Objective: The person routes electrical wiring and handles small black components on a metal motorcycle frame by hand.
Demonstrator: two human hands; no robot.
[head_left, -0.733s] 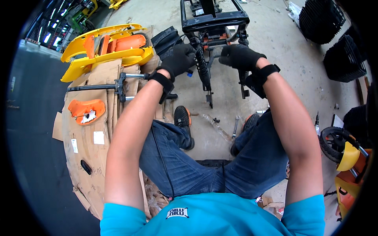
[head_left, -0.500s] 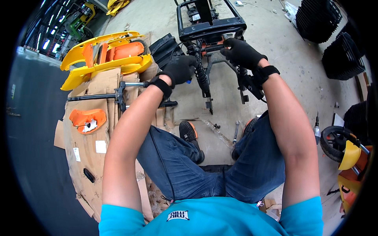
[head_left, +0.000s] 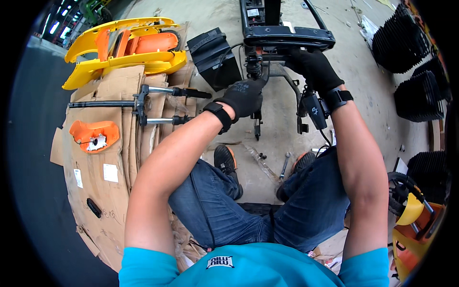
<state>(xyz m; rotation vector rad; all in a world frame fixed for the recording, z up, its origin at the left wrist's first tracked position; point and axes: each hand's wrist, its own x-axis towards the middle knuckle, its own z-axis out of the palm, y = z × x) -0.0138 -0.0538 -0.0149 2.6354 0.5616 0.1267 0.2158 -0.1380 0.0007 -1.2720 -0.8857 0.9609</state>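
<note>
A: From my end, what's the biggest thing in front of the hands?

B: The black metal frame (head_left: 289, 32); I see its crossbar running side to side above both hands. Just left of the frame I have a black plastic box (head_left: 213, 57).

A: And the spring?

B: I find the spring (head_left: 253, 67) under the left end of the frame's crossbar. Its long axis runs roughly down the view, and its lower part is hidden behind a glove.

A: Which hand is nearer to it?

B: My left hand (head_left: 244, 97), below the frame's left end. From those fingers, the visible coils lie straight up and slightly left. The fingers look curled, but I can't tell whether they're grasping anything.

A: The other one?

B: My right hand (head_left: 315, 69) reaches up beneath the right half of the frame's crossbar, well apart from the spring. Its fingertips are hidden there, so I can't tell whether they grip or merely touch.
</note>
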